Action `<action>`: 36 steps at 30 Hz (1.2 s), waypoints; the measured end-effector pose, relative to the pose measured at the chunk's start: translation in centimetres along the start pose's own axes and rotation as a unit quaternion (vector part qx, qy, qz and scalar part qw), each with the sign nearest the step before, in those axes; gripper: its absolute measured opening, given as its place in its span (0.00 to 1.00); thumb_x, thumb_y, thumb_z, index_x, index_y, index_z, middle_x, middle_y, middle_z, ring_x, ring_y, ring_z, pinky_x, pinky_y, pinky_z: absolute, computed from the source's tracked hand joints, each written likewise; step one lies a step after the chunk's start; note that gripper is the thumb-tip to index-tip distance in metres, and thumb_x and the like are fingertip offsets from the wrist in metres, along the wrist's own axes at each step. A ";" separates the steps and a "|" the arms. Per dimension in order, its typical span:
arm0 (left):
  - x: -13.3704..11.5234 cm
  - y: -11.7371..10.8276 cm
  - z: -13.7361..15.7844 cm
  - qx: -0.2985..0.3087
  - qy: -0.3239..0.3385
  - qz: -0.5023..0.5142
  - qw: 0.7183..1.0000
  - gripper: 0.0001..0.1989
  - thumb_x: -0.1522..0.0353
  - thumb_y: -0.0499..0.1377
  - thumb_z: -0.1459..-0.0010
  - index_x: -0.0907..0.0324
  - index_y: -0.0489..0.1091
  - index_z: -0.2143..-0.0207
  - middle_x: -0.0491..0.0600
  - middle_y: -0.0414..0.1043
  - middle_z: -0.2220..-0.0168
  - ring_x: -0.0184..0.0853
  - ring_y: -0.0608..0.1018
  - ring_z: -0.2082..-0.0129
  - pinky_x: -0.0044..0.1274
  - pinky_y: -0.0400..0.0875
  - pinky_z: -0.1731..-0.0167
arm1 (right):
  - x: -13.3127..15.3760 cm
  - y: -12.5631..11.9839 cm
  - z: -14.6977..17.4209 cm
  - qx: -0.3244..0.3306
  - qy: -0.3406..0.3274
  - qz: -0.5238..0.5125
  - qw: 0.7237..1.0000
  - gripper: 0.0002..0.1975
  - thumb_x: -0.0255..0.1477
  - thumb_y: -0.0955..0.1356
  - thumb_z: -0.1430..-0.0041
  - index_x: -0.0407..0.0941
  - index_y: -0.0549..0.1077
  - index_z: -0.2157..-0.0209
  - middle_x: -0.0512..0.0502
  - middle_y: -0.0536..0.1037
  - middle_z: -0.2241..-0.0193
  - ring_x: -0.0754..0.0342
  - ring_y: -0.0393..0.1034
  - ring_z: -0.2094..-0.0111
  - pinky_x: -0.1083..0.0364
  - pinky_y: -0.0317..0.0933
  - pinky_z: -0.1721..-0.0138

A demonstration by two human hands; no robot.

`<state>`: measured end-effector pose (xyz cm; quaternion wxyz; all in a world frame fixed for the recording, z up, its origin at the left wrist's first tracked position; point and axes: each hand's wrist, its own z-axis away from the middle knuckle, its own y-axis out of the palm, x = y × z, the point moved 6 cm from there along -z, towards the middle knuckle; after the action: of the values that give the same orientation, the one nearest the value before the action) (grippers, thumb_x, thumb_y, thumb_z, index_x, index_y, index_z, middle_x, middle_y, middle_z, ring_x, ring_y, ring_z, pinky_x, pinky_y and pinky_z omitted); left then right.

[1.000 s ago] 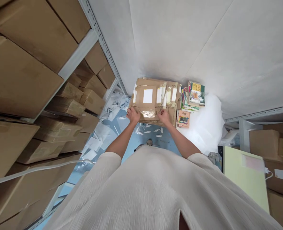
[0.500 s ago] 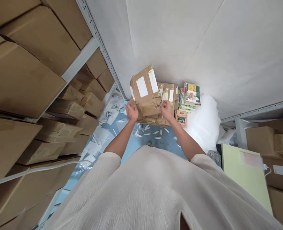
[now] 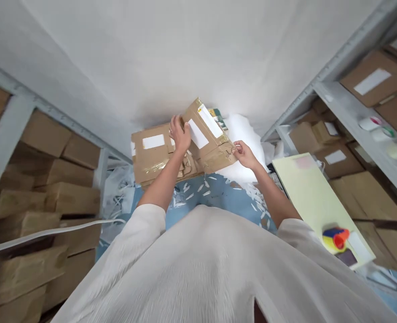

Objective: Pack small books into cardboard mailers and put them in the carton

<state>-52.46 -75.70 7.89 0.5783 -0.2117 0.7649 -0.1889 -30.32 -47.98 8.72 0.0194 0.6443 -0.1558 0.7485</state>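
Note:
A flattened cardboard box [image 3: 215, 154] with white labels and torn tape is tilted above the right part of a cardboard stack [image 3: 148, 161]. My right hand [image 3: 245, 154] pinches its lower right corner. At its left edge is my left hand [image 3: 181, 134], fingers stretched up and thumb apart, seeming to touch the edge without a closed grip. Part of the stack shows beneath my left forearm, bearing a white label and shiny tape. Behind the raised cardboard, a book [image 3: 217, 117] is mostly hidden.
White foam sheeting [image 3: 240, 130] lies right of the cardboard. Paper scraps [image 3: 203, 187] litter the blue floor. Shelves of boxes [image 3: 77, 197] stand at both sides. A pale yellow board [image 3: 306, 193] carries a colourful tape dispenser [image 3: 336, 237]. A white cable [image 3: 53, 232] crosses at left.
The view has turned to the right. The raised cardboard has shifted rightward off the stack's left part, which is now uncovered. My left hand has moved up along its edge; my right still grips a corner.

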 end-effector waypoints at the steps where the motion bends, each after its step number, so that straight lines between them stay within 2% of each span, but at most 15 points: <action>1: -1.8 2.1 0.1 0.032 0.023 0.010 0.999 0.30 0.53 0.56 0.20 0.51 0.64 0.22 0.60 0.64 0.20 0.53 0.61 0.17 0.54 0.55 0.19 | -0.7 -2.3 1.3 -0.015 0.007 0.004 1.000 0.17 0.37 0.79 0.37 0.51 0.73 0.52 0.52 0.80 0.68 0.52 0.72 0.67 0.55 0.65 0.64; 5: -8.7 11.2 2.8 0.165 0.108 0.059 0.979 0.29 0.49 0.59 0.21 0.53 0.70 0.28 0.61 0.75 0.29 0.55 0.71 0.24 0.53 0.61 0.23 | -4.1 -11.7 7.1 -0.074 0.028 0.021 0.997 0.22 0.43 0.80 0.40 0.51 0.72 0.53 0.53 0.80 0.68 0.52 0.69 0.69 0.56 0.60 0.67; 9: -15.2 20.2 7.4 0.278 0.173 0.152 0.933 0.26 0.47 0.67 0.29 0.55 0.78 0.41 0.58 0.84 0.44 0.52 0.81 0.39 0.42 0.74 0.33 | -8.0 -20.9 14.1 -0.135 0.027 0.034 0.990 0.27 0.51 0.81 0.45 0.52 0.72 0.53 0.54 0.79 0.70 0.51 0.69 0.69 0.55 0.62 0.67; 12: -19.9 26.9 11.9 0.383 0.167 0.192 0.888 0.20 0.49 0.68 0.32 0.56 0.77 0.54 0.51 0.82 0.60 0.45 0.82 0.54 0.35 0.79 0.47 | -11.3 -27.1 19.9 -0.183 0.049 0.037 0.981 0.30 0.54 0.82 0.48 0.52 0.73 0.54 0.56 0.76 0.74 0.52 0.68 0.71 0.54 0.63 0.68; 14: -22.8 30.8 15.2 0.427 0.152 0.209 0.867 0.16 0.53 0.69 0.32 0.55 0.75 0.61 0.48 0.78 0.66 0.42 0.80 0.60 0.32 0.78 0.53 | -13.3 -31.0 23.6 -0.223 0.057 0.038 0.972 0.30 0.55 0.82 0.50 0.52 0.74 0.55 0.55 0.76 0.73 0.50 0.70 0.70 0.52 0.67 0.67; 17: -26.8 35.5 20.0 0.452 0.134 0.239 0.849 0.12 0.57 0.69 0.34 0.54 0.73 0.63 0.47 0.78 0.66 0.41 0.79 0.60 0.32 0.77 0.53 | -15.6 -36.4 28.9 -0.324 0.043 0.042 0.944 0.32 0.57 0.82 0.51 0.51 0.77 0.55 0.48 0.83 0.65 0.45 0.77 0.61 0.46 0.76 0.57; 19: -29.0 38.2 23.0 0.467 0.118 0.252 0.839 0.10 0.59 0.67 0.34 0.54 0.72 0.63 0.47 0.79 0.65 0.40 0.80 0.60 0.32 0.77 0.52 | -17.2 -39.5 32.4 -0.411 0.038 0.034 0.910 0.35 0.60 0.81 0.50 0.51 0.78 0.51 0.43 0.85 0.57 0.41 0.80 0.52 0.42 0.77 0.47; 21: -30.7 40.8 25.9 0.492 0.104 0.258 0.825 0.09 0.60 0.67 0.34 0.54 0.72 0.62 0.46 0.79 0.64 0.40 0.80 0.59 0.31 0.76 0.52 | -19.0 -41.8 35.7 -0.484 0.054 0.015 0.873 0.40 0.63 0.80 0.49 0.52 0.77 0.45 0.41 0.85 0.51 0.39 0.80 0.46 0.39 0.76 0.41; 23: -32.2 43.3 28.5 0.515 0.098 0.259 0.811 0.09 0.60 0.66 0.34 0.54 0.71 0.61 0.46 0.79 0.64 0.40 0.79 0.59 0.30 0.76 0.53 | -21.0 -43.0 38.4 -0.528 0.082 -0.006 0.845 0.44 0.64 0.79 0.49 0.53 0.75 0.39 0.38 0.84 0.46 0.37 0.79 0.43 0.36 0.75 0.38; 26: -34.1 47.0 31.9 0.533 0.098 0.259 0.799 0.08 0.61 0.66 0.33 0.53 0.71 0.61 0.46 0.78 0.63 0.39 0.80 0.58 0.29 0.75 0.52 | -23.4 -43.6 41.0 -0.546 0.101 -0.031 0.831 0.49 0.64 0.78 0.50 0.53 0.72 0.34 0.35 0.84 0.43 0.35 0.80 0.42 0.34 0.74 0.37; 29: -35.5 50.4 34.9 0.555 0.096 0.251 0.787 0.06 0.64 0.64 0.33 0.53 0.69 0.62 0.45 0.77 0.64 0.39 0.80 0.59 0.29 0.75 0.51 | -24.9 -44.0 42.7 -0.553 0.096 -0.055 0.826 0.49 0.64 0.79 0.51 0.53 0.71 0.34 0.35 0.85 0.43 0.35 0.81 0.43 0.33 0.74 0.35; 36: -38.6 57.6 39.8 0.616 0.106 0.218 0.750 0.01 0.68 0.62 0.32 0.53 0.71 0.59 0.49 0.81 0.58 0.40 0.82 0.55 0.34 0.77 0.43 | -26.7 -47.2 45.6 -0.630 0.103 -0.097 0.764 0.47 0.56 0.80 0.51 0.55 0.70 0.33 0.38 0.85 0.44 0.34 0.80 0.39 0.31 0.74 0.33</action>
<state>-10.79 -8.23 -2.10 0.5239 0.3841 0.5647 -0.5090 28.77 -10.29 -1.81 0.5091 0.4177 -0.5261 0.5381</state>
